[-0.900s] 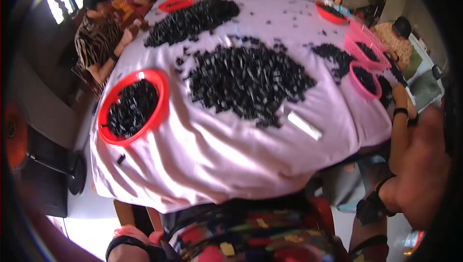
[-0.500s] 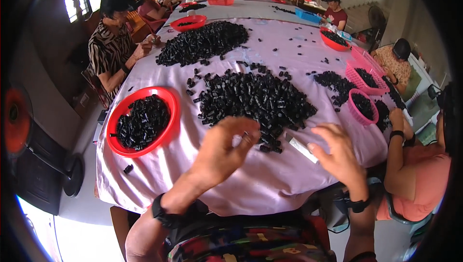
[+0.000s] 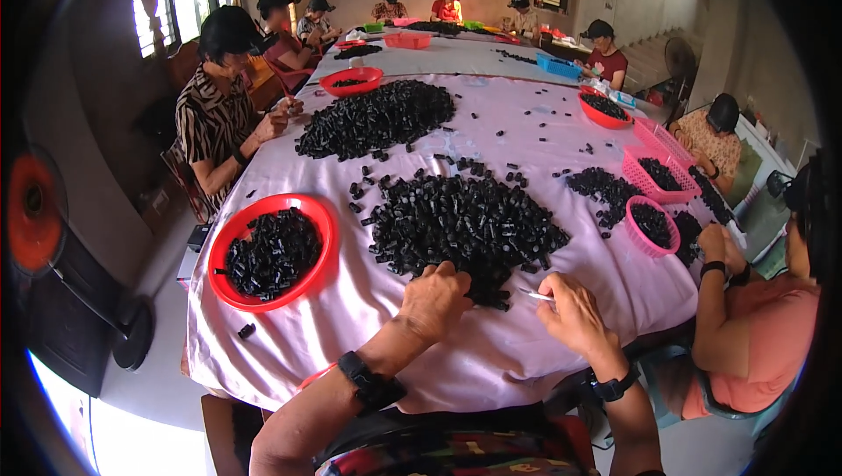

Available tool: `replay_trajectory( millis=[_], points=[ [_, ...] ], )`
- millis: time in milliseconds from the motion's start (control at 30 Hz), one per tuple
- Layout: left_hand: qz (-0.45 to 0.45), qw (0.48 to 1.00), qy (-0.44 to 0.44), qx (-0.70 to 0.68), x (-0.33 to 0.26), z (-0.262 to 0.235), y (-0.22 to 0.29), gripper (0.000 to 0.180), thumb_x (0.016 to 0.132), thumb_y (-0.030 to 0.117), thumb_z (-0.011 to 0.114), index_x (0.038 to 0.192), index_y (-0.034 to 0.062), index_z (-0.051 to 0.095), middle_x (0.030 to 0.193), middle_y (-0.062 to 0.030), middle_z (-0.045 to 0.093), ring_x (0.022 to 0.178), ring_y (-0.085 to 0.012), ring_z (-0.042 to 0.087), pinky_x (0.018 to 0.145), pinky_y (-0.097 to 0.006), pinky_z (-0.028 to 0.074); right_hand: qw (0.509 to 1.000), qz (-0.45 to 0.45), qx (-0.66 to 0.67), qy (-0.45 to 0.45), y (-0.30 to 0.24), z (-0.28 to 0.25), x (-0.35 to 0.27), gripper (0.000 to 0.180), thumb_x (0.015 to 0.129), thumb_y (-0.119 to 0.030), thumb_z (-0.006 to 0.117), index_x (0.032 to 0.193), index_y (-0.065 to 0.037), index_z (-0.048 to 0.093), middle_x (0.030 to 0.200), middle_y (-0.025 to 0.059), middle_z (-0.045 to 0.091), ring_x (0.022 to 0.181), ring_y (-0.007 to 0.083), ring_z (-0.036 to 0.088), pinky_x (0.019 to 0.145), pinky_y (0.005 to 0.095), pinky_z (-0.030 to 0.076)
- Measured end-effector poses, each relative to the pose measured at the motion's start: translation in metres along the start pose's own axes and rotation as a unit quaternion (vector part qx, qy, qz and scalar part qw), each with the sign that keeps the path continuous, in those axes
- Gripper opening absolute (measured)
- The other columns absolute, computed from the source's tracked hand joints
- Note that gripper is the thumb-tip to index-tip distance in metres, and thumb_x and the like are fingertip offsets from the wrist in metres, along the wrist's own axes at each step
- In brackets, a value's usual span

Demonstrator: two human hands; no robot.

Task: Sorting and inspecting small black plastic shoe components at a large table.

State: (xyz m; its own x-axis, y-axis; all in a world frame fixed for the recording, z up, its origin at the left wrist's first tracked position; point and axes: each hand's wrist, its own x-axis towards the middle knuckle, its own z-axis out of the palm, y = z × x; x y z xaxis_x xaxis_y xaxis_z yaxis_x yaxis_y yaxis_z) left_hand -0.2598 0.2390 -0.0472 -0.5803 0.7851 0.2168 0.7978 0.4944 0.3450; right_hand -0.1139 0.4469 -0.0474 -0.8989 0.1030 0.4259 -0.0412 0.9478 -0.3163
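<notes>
Left hand (image 3: 436, 299): resting knuckles-up at the near edge of the black parts pile (image 3: 460, 223), fingers curled down into the pieces; whether they are pinching one, cannot tell.
Right hand (image 3: 574, 314): fingers closing on a thin white stick (image 3: 535, 294), its tip pointing at the pile's near rim.
Pile location: sitting mid-desk on the pink cloth (image 3: 561, 138), directly ahead of both hands.
Step, judged: picking single pieces off the near rim; working the loose edge rather than digging deep is keeping neighbours from rolling.
Open room: bare cloth lying between hands and desk edge; red bowl (image 3: 326, 239) sitting near, to the left.
Edges: co-worker's arm (image 3: 719, 301) crowding the right; pink basket (image 3: 653, 223) just beyond.
</notes>
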Motion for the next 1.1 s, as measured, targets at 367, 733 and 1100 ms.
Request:
replay_trajectory(
  millis=[367, 733, 1100],
  points=[
    [-0.048, 0.934, 0.066, -0.349, -0.024, -0.056, 0.016, 0.019, 0.079, 0.013, 0.072, 0.089, 0.0038, 0.059, 0.078, -0.0067, 0.063, 0.067, -0.0164, 0.061, 0.061, -0.03, 0.049, 0.909, 0.05, 0.409, 0.057, -0.083, -0.044, 0.067, 0.018, 0.089, -0.016, 0.058, 0.088, -0.001, 0.048, 0.07, 0.0011, 0.048, 0.065, 0.007, 0.043, 0.057, 0.0252, 0.038],
    [-0.094, 0.582, -0.03, -0.807, -0.049, -0.064, 0.004, 0.027, 0.094, 0.019, 0.056, 0.115, 0.0025, 0.058, 0.096, -0.0099, 0.067, 0.08, -0.0146, 0.064, 0.067, -0.024, 0.05, 0.956, -0.003, 0.294, 0.017, -0.12, -0.038, 0.037, 0.015, 0.093, -0.014, 0.052, 0.101, -0.002, 0.056, 0.073, 0.0101, 0.057, 0.058, 0.0167, 0.055, 0.056, 0.03, 0.044],
    [-0.002, 0.515, -0.086, -0.853, -0.048, -0.059, 0.002, 0.031, 0.094, 0.019, 0.055, 0.119, -0.0004, 0.054, 0.1, -0.0112, 0.062, 0.088, -0.0174, 0.06, 0.076, -0.026, 0.049, 0.94, -0.009, 0.34, 0.002, -0.118, -0.044, 0.022, 0.013, 0.095, -0.01, 0.05, 0.098, 0.0, 0.057, 0.076, 0.0056, 0.053, 0.064, 0.0084, 0.047, 0.056, 0.024, 0.04]
  ],
)
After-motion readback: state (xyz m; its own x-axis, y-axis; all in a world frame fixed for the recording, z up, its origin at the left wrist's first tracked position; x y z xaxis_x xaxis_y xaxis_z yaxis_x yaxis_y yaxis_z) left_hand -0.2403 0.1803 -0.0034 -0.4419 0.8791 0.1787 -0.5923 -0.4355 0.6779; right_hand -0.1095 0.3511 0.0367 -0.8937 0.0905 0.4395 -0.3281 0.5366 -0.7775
